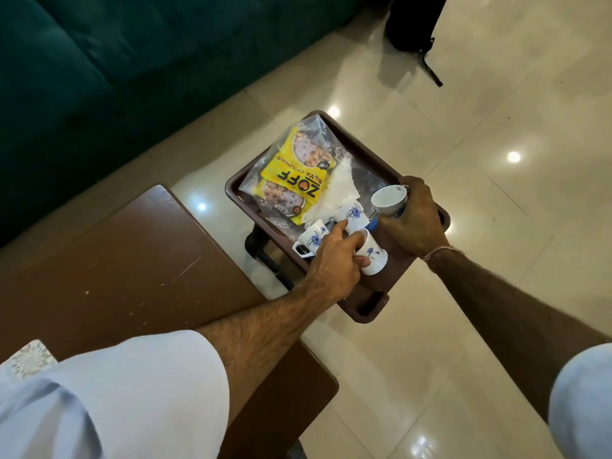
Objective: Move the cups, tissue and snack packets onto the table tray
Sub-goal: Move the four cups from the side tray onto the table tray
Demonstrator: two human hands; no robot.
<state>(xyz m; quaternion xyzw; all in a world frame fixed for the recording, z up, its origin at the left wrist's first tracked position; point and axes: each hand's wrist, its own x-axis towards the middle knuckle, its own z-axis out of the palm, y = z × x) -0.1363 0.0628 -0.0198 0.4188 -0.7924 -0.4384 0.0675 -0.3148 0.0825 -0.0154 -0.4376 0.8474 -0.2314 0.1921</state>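
Observation:
A dark brown tray [361, 145] on short legs stands on the floor. On it lie a yellow snack packet [294, 175] inside clear plastic, white tissue [337, 190], and several white cups with blue flowers. My right hand [417, 220] grips one upright cup [388, 197] at the tray's right edge. My left hand [334, 260] is closed on a cup lying on its side [376, 255], with its index finger touching another cup [352, 213]. A further cup [309, 238] lies at the tray's near left edge.
A brown wooden table [132, 260] sits left of the tray, close to me. A dark green sofa [116, 61] runs along the back left. A black bag with a strap [414, 24] rests on the glossy tiled floor [496, 160] at the far right.

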